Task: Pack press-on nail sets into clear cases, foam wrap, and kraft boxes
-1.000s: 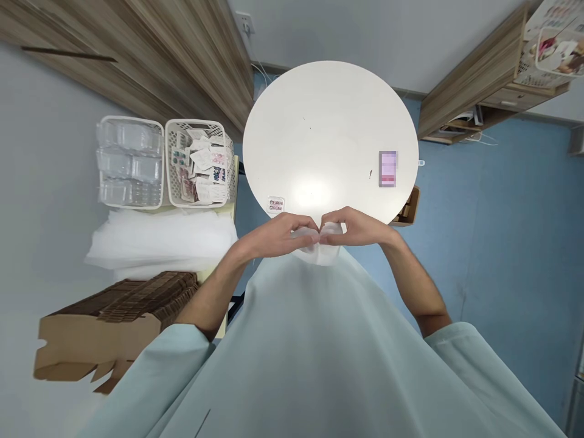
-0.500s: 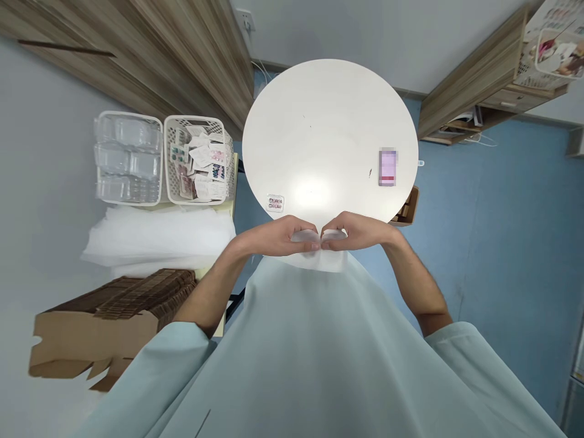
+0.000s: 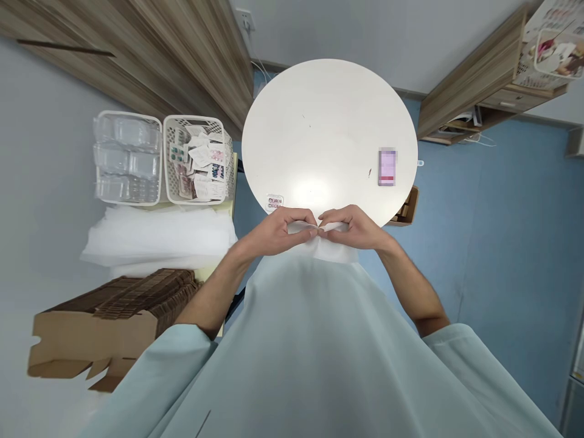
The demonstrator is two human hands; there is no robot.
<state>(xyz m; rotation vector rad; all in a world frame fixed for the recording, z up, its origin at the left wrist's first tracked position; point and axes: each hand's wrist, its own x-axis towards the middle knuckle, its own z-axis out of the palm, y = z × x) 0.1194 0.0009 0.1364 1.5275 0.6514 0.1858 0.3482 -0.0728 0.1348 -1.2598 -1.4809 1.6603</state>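
Observation:
At the near rim of the round white table, both my hands pinch a thin, soft white packing bag. My left hand has its thumb and fingers closed on the left part of its upper edge. Close beside it, my right hand grips the right part, the fingertips of both hands nearly meeting. The lower part of the bag hangs in front of my light blue-green garment. Just beyond my left hand lies a small clear pack with pink pieces on the table.
A phone with a blurred screen lies at the table's right. To the left stand a white basket of clear plastic boxes and a white basket of small packets. Nearer are a white stack of packing material and folded brown cartons.
Both hands have moved slightly up and away from my body with the white bag. Its hanging part has shifted a little to the right.

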